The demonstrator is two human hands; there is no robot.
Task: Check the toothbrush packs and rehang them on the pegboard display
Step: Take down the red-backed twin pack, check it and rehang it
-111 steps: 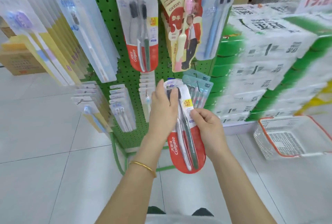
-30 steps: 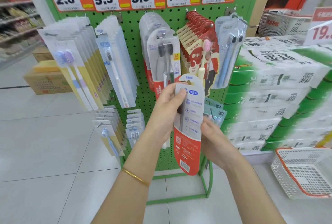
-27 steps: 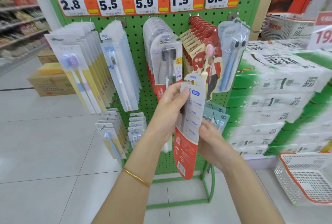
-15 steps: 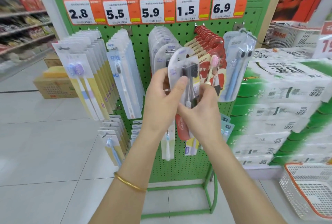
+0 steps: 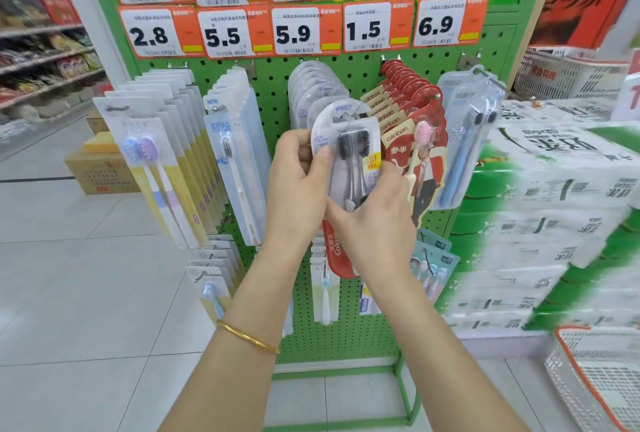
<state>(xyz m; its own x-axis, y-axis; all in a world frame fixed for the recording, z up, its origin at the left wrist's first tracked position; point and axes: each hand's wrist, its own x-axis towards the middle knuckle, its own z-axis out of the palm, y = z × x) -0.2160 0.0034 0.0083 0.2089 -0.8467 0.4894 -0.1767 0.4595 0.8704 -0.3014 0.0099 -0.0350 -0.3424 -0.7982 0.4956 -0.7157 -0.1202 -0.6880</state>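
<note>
Two hands hold one toothbrush pack (image 5: 353, 151) upright before the middle of the green pegboard (image 5: 363, 338), just in front of a row of like packs (image 5: 311, 85) on a hook; whether its hang hole is on that hook cannot be told. The pack is a clear, glossy blister with a rounded top, two dark-bristled brushes inside and a red card foot. The left hand (image 5: 298, 185) grips its left edge, thumb across the front and fingers curled behind. The right hand (image 5: 377, 223) wraps the lower middle from the right, fingers curled round it. A thin gold bangle (image 5: 247, 336) sits on the left wrist. Red card packs (image 5: 408, 99) crowd the pack's right edge, and a pale blue brush pack (image 5: 467, 140) hangs beyond them. Flat yellow-backed packs (image 5: 166, 154) fan out at the left. Orange price tags (image 5: 294, 29) line the board's top. Stacked green and white wrapped bundles (image 5: 536, 206) stand close on the right, with a white mesh basket (image 5: 595, 379) near them on the floor. Pale, smooth floor tiles (image 5: 86, 293) lie open to the left, with a cardboard box (image 5: 100, 171) farther back.
</note>
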